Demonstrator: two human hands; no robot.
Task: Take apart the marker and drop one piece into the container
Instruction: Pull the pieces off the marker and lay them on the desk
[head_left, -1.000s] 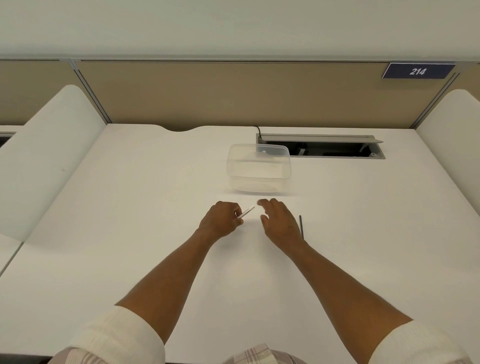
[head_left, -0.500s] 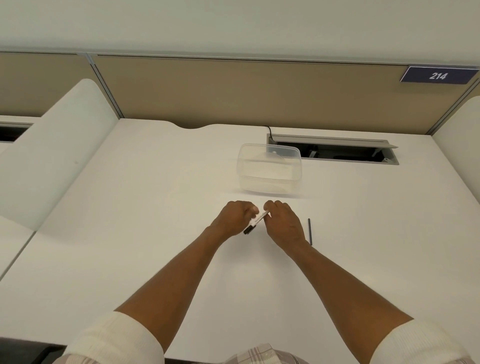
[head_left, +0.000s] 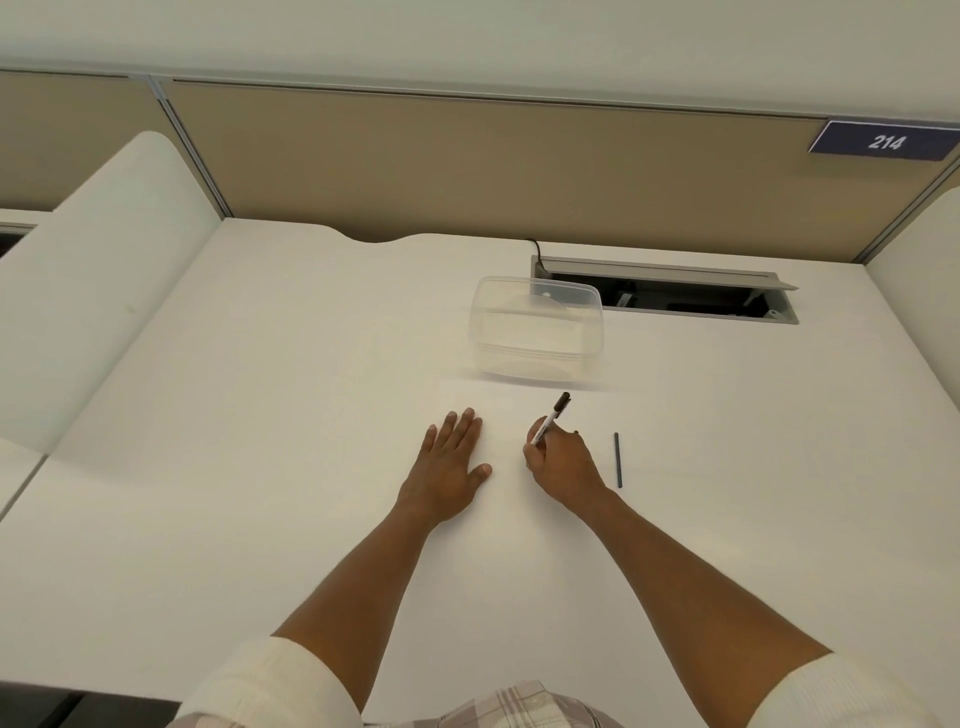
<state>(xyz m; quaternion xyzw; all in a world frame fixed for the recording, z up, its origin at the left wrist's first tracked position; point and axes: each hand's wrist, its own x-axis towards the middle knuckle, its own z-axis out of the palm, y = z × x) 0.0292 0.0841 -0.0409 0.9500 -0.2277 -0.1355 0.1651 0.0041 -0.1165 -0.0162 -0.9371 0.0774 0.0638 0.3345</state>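
My right hand (head_left: 563, 465) is closed around a white marker (head_left: 550, 421) whose dark end points up and away toward the container. A clear plastic container (head_left: 537, 330) stands open on the white desk (head_left: 260, 415) just beyond the marker. My left hand (head_left: 449, 462) lies flat on the desk with fingers spread, holding nothing, a short way left of the right hand. A thin dark rod-like piece (head_left: 617, 460) lies on the desk just right of my right hand.
A grey cable hatch (head_left: 670, 291) is open in the desk behind the container, with a black cable entering it. White side dividers (head_left: 98, 291) flank the desk and a tan partition (head_left: 467, 166) closes the back.
Both hands were together on the marker; now my left hand has let go and rests flat on the desk, while my right hand alone holds the marker with its dark end up.
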